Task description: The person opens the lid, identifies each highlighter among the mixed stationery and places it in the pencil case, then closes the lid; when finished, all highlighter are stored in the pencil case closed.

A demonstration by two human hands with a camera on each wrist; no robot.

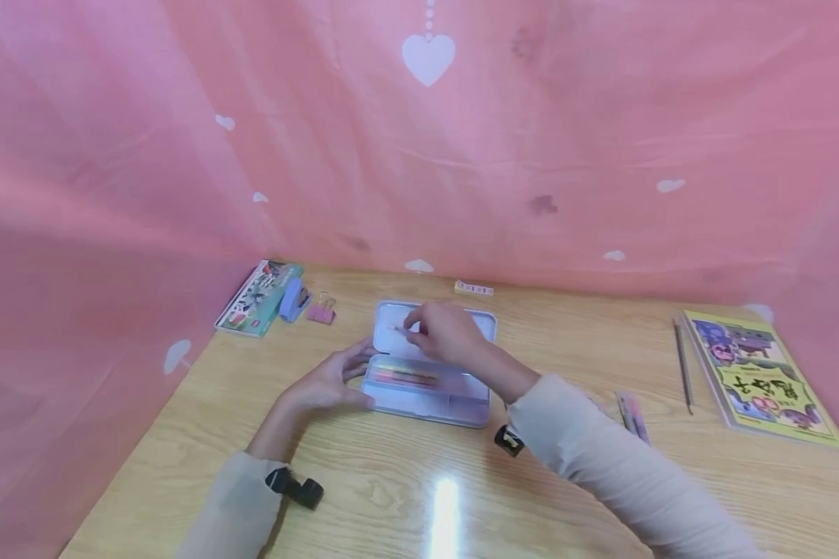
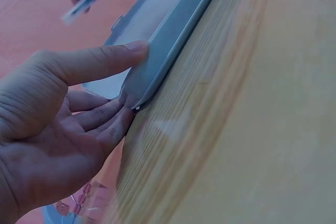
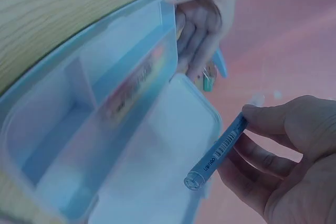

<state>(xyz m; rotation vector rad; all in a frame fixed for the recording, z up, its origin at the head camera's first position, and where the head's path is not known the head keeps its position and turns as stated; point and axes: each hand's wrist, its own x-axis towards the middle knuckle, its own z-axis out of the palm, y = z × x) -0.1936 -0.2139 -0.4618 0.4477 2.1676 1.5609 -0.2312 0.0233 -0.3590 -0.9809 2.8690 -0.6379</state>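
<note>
A pale blue pencil case [image 1: 412, 402] lies on the table with its lid [image 1: 384, 330] folded back. My left hand [image 1: 332, 380] grips the case's left end, thumb [image 2: 113, 59] on the side wall and fingers around the corner. In the right wrist view, a yellow and a pink marker [image 3: 135, 87] lie in the case's long compartment. Above the lid, my right hand [image 1: 447, 334] pinches a blue marker [image 3: 218, 150] with a barcode on its barrel, between thumb and fingers. The marker is apart from the case.
Back left are a book [image 1: 255, 299], a blue stapler [image 1: 294, 300] and a pink binder clip [image 1: 322, 312]. A small pale strip [image 1: 474, 288] lies behind the lid. To the right are more markers [image 1: 632, 417], a dark pencil [image 1: 683, 365] and a yellow book [image 1: 765, 376].
</note>
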